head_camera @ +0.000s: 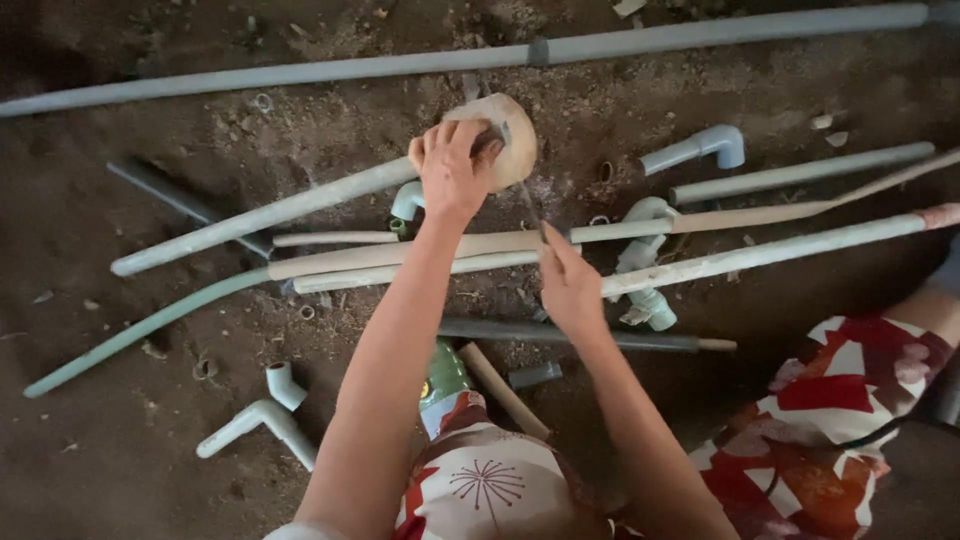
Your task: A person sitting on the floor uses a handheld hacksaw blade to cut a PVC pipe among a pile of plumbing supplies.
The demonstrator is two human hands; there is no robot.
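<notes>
Dirt floor strewn with pipes (400,64), left hand (455,170) gripping round stone (505,135), right hand (570,290) pinching thin blade (528,205) just below it.

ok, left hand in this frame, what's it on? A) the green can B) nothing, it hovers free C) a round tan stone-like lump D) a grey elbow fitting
C: the left hand grips the top of a round tan stone-like lump held over the pipes, while the right hand pinches a thin blade lower down.
</notes>
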